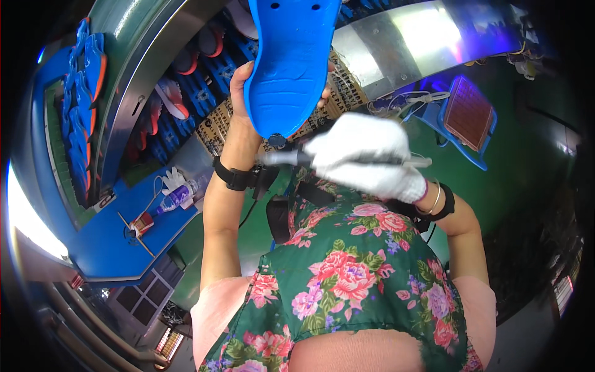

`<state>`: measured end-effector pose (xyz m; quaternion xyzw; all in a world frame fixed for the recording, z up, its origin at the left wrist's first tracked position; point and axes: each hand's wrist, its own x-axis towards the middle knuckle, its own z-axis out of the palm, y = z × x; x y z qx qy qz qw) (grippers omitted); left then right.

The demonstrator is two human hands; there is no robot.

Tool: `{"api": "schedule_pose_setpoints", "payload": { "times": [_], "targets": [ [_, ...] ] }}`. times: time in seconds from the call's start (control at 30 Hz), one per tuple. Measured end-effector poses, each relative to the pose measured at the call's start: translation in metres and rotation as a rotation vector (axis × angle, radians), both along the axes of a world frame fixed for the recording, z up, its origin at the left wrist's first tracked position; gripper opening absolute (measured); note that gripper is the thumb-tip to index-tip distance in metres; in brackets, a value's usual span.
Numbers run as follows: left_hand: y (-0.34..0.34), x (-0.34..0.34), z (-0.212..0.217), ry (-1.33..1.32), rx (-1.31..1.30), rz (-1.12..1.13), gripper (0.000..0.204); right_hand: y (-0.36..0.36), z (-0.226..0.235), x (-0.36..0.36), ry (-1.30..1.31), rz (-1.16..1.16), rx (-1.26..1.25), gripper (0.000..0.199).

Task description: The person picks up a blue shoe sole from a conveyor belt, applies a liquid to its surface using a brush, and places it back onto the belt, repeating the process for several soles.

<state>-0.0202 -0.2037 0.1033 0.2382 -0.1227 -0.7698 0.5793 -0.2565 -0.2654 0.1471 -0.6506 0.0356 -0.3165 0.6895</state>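
Observation:
A blue shoe last [288,77] with two dark holes stands at the top centre, its narrower end toward me. My bare left hand [240,93] grips its sides, the thumb at the left edge and fingertips showing at the right. A dark spot marks the near end. Just below it, my right hand [365,152], in a white glove and blurred by motion, is closed round a slim pen-like tool [282,158]. The tool's grey tip points left, close to the last's near end; whether they touch I cannot tell. Its kind is too smeared to name.
Shoe lasts [80,118] with orange edges line the left side. More red-and-white shoe pieces [173,99] sit on blue racks behind my left arm. A blue table [111,248] holds a purple-labelled bottle [176,197] and a white glove [173,178]. A blue-framed stool [468,115] stands right.

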Motion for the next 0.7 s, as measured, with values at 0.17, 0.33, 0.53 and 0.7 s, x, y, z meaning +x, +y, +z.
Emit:
{"api": "schedule_pose_setpoints", "payload": {
  "times": [0.17,0.33,0.53,0.7],
  "targets": [
    [0.003,-0.008,-0.003,0.227,0.007,0.078,0.105,-0.012,-0.001,-0.004,0.189,0.075,-0.011,0.011],
    [0.006,-0.041,0.013,-0.153,0.41,0.33,0.093,-0.059,-0.005,0.001,0.197,-0.134,-0.131,0.014],
    [0.02,-0.053,-0.007,0.368,0.295,0.144,0.093,-0.133,-0.005,0.021,0.036,-0.474,-0.682,0.021],
    [0.038,-0.029,-0.025,0.496,0.266,0.362,0.088,-0.053,-0.001,0.014,0.014,-0.309,-0.847,0.026]
  ]
}}
